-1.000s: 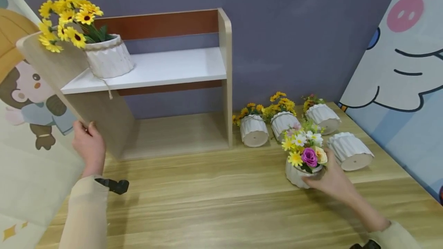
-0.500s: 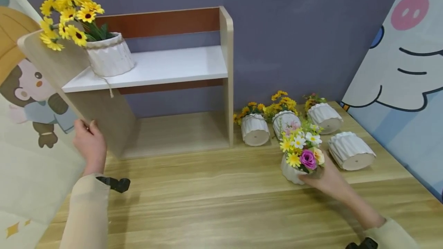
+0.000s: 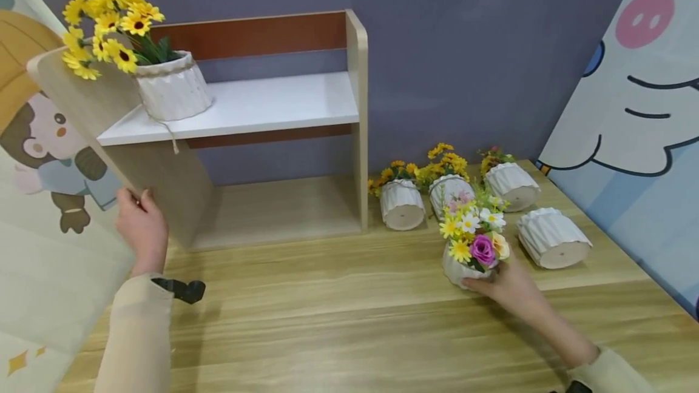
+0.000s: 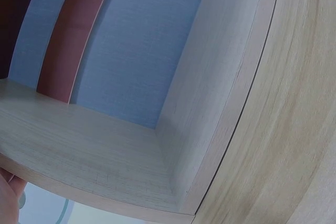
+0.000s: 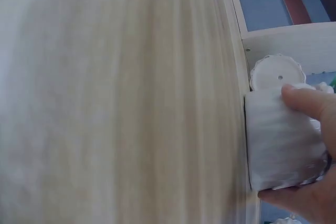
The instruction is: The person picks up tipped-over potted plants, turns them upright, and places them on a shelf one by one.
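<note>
The left hand (image 3: 143, 229) grips the front edge of the bookshelf's (image 3: 284, 205) left side; the right hand (image 3: 509, 287) clasps a white flowerpot (image 3: 456, 267) toward the worktop's (image 3: 327, 308) back right corner.

From my head I look forward and down over the shelf (image 3: 284, 99). Both wrist views, lower and closer, share it.

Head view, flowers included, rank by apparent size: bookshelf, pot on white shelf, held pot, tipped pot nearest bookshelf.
1. Bookshelf
2. Pot on white shelf
3. Held pot
4. Tipped pot nearest bookshelf
Held pot is closer to the camera; true sizes of 3 and 4 unsure.
</note>
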The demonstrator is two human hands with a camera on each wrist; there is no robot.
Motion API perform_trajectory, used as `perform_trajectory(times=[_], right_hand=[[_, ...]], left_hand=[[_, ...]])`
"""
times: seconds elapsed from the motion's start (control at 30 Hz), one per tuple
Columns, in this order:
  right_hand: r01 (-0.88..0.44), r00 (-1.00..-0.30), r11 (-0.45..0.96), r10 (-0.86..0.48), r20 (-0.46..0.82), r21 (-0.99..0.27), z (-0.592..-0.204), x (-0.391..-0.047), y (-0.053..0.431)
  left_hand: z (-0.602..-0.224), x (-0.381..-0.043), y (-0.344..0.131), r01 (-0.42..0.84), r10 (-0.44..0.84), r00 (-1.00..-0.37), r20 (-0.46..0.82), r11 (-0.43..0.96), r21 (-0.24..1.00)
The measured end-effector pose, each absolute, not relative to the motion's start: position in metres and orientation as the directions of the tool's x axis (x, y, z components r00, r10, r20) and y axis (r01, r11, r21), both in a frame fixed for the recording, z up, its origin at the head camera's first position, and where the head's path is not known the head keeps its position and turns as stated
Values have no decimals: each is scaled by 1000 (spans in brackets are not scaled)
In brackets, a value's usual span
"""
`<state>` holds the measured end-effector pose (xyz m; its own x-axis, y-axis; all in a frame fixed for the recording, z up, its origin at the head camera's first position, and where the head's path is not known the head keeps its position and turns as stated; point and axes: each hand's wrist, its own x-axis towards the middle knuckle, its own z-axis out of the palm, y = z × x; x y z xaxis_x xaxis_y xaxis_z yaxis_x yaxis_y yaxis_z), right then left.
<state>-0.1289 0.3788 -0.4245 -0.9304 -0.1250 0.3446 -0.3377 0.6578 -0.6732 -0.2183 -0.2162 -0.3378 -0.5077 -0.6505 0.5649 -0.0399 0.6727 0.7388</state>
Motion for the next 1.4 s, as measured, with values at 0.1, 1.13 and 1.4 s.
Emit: perform_trajectory(times=[0.1,1.13,1.4], right_hand=[[-315,-932,684,-93,350,-658,-423,-128,378],[-285,-909,827,-72,411,-485,-362,-114,338],[-346,-893,796,-118,434,-497,-347,-114,326]], left_hand=[[-339,-218,-216,-43,-638,-513,574,687,726],[-336,-218,-216,-48,-644,-505,575,686,726],[-338,-218,-215,-39,-643,-498,582,687,726]])
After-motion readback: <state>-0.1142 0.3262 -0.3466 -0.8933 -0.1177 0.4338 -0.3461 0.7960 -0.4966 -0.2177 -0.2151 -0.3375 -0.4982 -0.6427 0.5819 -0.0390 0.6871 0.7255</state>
